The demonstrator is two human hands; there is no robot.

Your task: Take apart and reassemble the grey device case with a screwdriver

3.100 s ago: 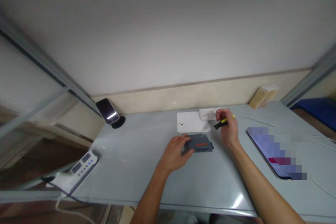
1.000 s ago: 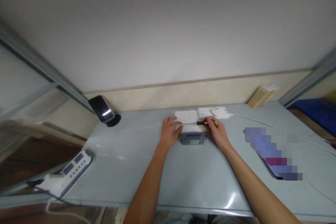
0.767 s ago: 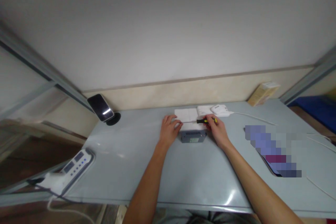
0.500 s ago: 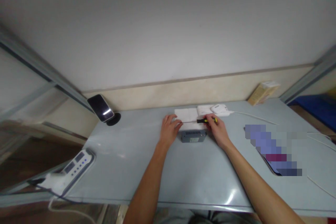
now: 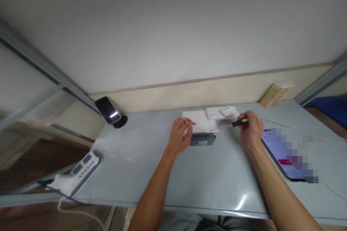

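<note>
My right hand [image 5: 252, 130] is closed round the black and yellow handle of a screwdriver [image 5: 240, 122], above the table right of the papers. Its thin shaft points left and touches nothing that I can see. My left hand [image 5: 181, 135] is open, fingers curved and apart from the thumb, over the left edge of a white sheet [image 5: 200, 118]. Just beside the thumb stands a small dark grey box [image 5: 202, 139] with a row of vent slots and a pale label; whether the thumb touches it I cannot tell. A thin dark piece [image 5: 214, 130] lies near the sheet's lower right corner.
White chargers or adapters [image 5: 222, 112] lie behind the sheet, with a white cable running right. A large phone or tablet [image 5: 282, 158], partly blurred out, lies right. At left are a phone on a stand [image 5: 107, 110] and a white power strip [image 5: 78, 175]. A yellowish carton [image 5: 276, 94] stands at the back right.
My right hand has carried the screwdriver to the right, away from my left hand. My left fingers have come off its shaft and opened. The view has shifted slightly.
</note>
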